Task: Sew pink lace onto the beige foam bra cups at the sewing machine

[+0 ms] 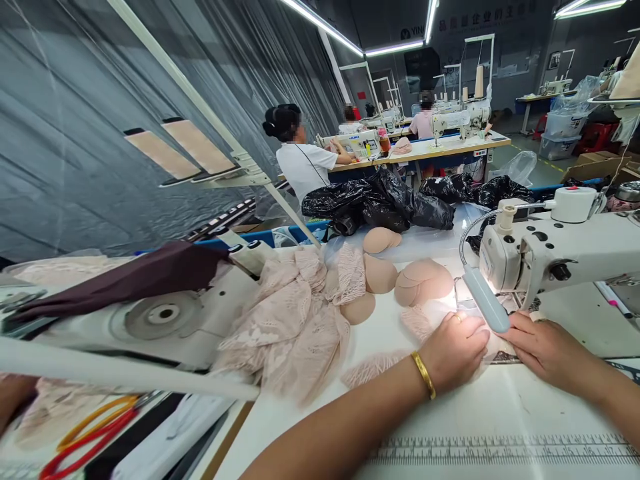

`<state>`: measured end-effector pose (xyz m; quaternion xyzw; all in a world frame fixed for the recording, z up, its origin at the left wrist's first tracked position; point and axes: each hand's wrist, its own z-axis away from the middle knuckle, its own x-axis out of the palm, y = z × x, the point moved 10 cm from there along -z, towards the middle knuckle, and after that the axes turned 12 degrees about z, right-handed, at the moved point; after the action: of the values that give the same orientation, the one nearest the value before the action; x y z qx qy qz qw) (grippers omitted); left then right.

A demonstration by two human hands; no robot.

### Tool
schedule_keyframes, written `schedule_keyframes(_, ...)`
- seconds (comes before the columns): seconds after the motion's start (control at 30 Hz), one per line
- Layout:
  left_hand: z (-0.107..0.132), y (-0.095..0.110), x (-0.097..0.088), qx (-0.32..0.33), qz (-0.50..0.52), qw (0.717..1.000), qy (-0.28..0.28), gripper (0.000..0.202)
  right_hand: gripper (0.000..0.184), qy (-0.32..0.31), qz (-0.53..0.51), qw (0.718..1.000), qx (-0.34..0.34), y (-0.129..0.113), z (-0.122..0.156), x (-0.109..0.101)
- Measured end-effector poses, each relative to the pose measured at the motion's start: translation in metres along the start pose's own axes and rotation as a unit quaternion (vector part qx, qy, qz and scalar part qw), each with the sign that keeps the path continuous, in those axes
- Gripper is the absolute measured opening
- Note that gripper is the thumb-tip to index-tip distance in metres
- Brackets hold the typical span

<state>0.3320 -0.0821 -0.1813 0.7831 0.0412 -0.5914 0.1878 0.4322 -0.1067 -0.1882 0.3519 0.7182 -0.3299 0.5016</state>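
At the sewing machine (510, 260), my left hand (457, 350), with a gold bangle at its wrist, has its fingers curled onto a piece of pale pink lace fabric (420, 319). From the other side my right hand (547, 350) presses its fingers together at the edge of the same piece, beside the needle area. A grey gooseneck lamp (485, 300) hides the needle and part of the fabric. Skin-coloured bra cups (425, 280) lie in a stack just beyond my left hand. More pink lace (300, 320) is heaped to the left.
A ruler strip (500, 450) runs along the table's front edge. Red and orange-handled scissors (95, 433) lie at lower left, near a second machine with dark cloth (120, 280). Black plastic bags (380, 200) sit behind. A co-worker (305, 157) sits at a machine ahead.
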Motion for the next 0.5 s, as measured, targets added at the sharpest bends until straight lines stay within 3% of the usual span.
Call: schedule_keyframes(0.5, -0.020, -0.032, 0.001, 0.070, 0.027, 0.997, -0.027, 0.022, 0.027, 0.024, 0.075, 0.996, 0.044, 0.005, -0.007, 0.001)
